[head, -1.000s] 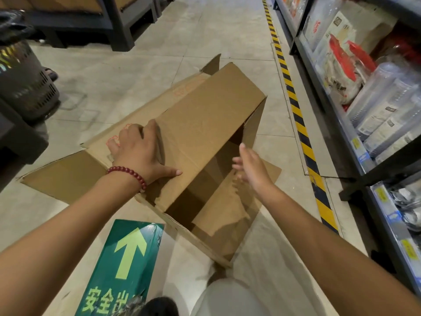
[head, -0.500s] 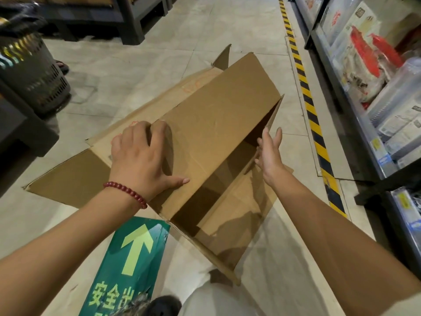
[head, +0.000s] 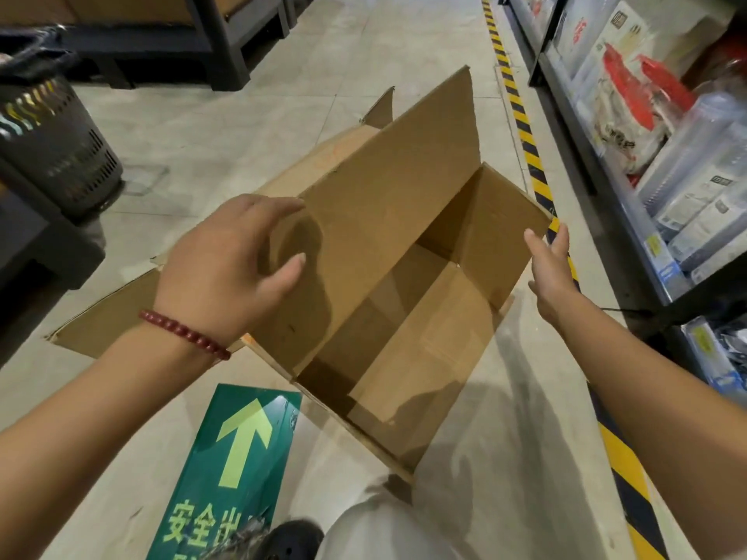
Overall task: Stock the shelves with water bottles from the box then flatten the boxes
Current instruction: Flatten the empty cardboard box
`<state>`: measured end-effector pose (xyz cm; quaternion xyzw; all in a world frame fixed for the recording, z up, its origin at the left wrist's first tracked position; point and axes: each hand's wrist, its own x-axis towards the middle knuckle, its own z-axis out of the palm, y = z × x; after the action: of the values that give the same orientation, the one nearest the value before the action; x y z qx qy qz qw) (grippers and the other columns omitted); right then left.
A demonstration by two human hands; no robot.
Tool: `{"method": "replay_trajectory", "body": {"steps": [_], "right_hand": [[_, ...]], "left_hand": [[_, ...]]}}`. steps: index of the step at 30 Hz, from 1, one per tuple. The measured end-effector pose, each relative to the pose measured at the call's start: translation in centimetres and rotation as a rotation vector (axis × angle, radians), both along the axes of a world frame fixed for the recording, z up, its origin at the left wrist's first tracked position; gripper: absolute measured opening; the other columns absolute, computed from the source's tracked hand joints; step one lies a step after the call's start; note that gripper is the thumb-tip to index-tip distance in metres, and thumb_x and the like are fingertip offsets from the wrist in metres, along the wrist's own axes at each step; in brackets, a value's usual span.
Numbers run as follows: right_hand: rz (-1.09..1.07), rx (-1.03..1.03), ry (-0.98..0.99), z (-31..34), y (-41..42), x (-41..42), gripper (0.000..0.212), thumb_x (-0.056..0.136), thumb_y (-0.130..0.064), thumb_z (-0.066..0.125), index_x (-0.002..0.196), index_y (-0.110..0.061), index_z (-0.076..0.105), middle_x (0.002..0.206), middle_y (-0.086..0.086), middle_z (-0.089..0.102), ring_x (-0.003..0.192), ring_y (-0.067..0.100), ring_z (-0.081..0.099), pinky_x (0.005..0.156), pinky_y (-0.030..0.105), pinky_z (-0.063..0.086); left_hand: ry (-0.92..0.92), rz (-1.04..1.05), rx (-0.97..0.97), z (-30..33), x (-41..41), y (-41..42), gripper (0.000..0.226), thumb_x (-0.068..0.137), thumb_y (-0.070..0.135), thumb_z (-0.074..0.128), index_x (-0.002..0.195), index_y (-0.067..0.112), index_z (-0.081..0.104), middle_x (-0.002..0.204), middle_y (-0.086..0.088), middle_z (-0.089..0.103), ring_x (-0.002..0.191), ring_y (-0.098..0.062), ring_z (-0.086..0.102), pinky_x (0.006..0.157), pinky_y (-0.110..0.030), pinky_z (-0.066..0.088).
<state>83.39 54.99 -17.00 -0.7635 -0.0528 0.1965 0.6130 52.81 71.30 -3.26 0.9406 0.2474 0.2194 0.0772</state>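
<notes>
Cardboard box (head: 388, 244) is seen lying on the tiled floor (head: 258, 127) in a shop aisle, empty and half collapsed, with its opening turned toward the camera and one big panel tilted up over the inside. Another flat piece of cardboard (head: 105, 317) is spread out under and behind it on the left.

Left hand (head: 230, 264), with a red bead bracelet (head: 184, 333) at the wrist, is held over the near left part of that top panel, fingers loosely curled and thumb out; whether it's actually touching can't be told for sure. Right hand (head: 551, 268) is placed at the box's right side flap, fingers straight and close together, nothing gripped.

Green arrow sign (head: 234, 466) is stuck on the floor just in front of the box. Shelves (head: 663, 276) with packaged goods are lined up on the right, behind a yellow-black stripe (head: 525, 135). A dark basket (head: 52, 147) is parked far left.
</notes>
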Motion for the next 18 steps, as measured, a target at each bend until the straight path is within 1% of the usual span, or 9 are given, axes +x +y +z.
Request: {"method": "replay_trajectory", "body": {"steps": [2,3,5,7,10,12,13,15,18], "right_hand": [[0.056,-0.025,-0.014,-0.2,-0.8,-0.7,0.065,0.096,-0.048,0.044,0.151,-0.034,0.012,0.159,-0.008,0.012,0.144,0.021,0.02,0.114,0.051,0.027],[0.083,-0.031,-0.012,-0.2,-1.2,-1.3,0.064,0.094,-0.051,0.044,0.15,-0.035,0.017,0.158,-0.007,0.017,0.143,0.022,0.024,0.113,0.051,0.029],[0.116,0.001,0.016,-0.3,-1.6,-2.7,0.062,0.093,-0.054,0.043,0.148,-0.033,0.025,0.154,-0.003,0.029,0.138,0.023,0.033,0.111,0.052,0.032],[0.117,0.12,0.155,-0.1,-1.8,-4.4,0.059,0.093,-0.057,0.042,0.145,-0.03,0.033,0.145,0.0,0.042,0.13,0.024,0.044,0.107,0.05,0.037],[0.143,0.335,0.414,0.4,-2.0,-7.1,0.064,0.087,-0.069,0.039,0.137,-0.028,0.043,0.129,0.001,0.054,0.116,0.021,0.053,0.097,0.048,0.045],[0.108,0.412,0.484,0.6,-2.1,-8.5,0.069,0.088,-0.069,0.035,0.142,-0.027,0.039,0.134,0.001,0.053,0.123,0.023,0.049,0.106,0.051,0.037],[0.081,0.435,0.48,0.8,-2.1,-9.1,0.066,0.089,-0.066,0.036,0.143,-0.027,0.038,0.136,0.001,0.053,0.125,0.023,0.048,0.108,0.05,0.035],[0.041,0.489,0.47,1.1,-2.2,-10.2,0.053,0.093,-0.054,0.043,0.138,-0.027,0.043,0.13,0.002,0.059,0.119,0.021,0.055,0.104,0.046,0.041],[0.027,0.452,0.449,1.1,-2.1,-11.8,0.039,0.093,-0.025,0.056,0.131,-0.019,0.047,0.12,0.004,0.064,0.106,0.019,0.062,0.088,0.036,0.051]], "left_hand": [[-0.103,-0.121,-0.22,0.6,0.0,-0.5,0.054,0.077,0.048,0.058,0.128,0.036,0.049,0.115,0.021,0.056,0.099,0.004,0.054,0.079,-0.011,0.043],[-0.089,-0.19,-0.365,0.8,0.1,-0.9,0.058,0.071,0.053,0.059,0.127,0.049,0.044,0.111,0.034,0.052,0.098,0.014,0.053,0.076,-0.003,0.042],[0.092,-0.343,-0.607,0.2,0.1,-1.7,0.071,0.064,0.071,0.06,0.127,0.065,0.029,0.113,0.047,0.047,0.106,0.024,0.045,0.078,0.001,0.041],[0.37,-0.486,-0.664,-1.7,0.3,-2.4,0.081,0.059,0.089,0.045,0.13,0.071,0.011,0.129,0.05,0.033,0.119,0.022,0.037,0.093,-0.003,0.037],[0.599,-0.524,-0.52,-4.8,0.7,-2.3,0.091,0.055,0.097,0.023,0.136,0.061,0.004,0.148,0.03,0.023,0.134,0.003,0.028,0.11,-0.019,0.025],[0.661,-0.42,-0.349,-6.3,0.9,-1.0,0.109,0.05,0.099,0.011,0.146,0.046,0.006,0.156,0.014,0.012,0.143,-0.015,0.013,0.114,-0.032,0.014],[0.702,-0.357,-0.266,-6.9,0.9,-0.3,0.116,0.046,0.1,0.011,0.147,0.045,0.001,0.158,0.011,0.003,0.145,-0.019,0.003,0.115,-0.04,0.01],[0.814,-0.264,-0.137,-8.0,1.0,0.9,0.122,0.041,0.1,0.024,0.144,0.047,-0.011,0.157,0.01,-0.013,0.145,-0.023,-0.01,0.116,-0.053,0.007],[0.87,-0.208,-0.012,-9.6,1.4,1.4,0.122,0.054,0.083,0.059,0.141,0.049,-0.021,0.154,0.011,-0.024,0.144,-0.023,-0.016,0.115,-0.057,0.006]]}}
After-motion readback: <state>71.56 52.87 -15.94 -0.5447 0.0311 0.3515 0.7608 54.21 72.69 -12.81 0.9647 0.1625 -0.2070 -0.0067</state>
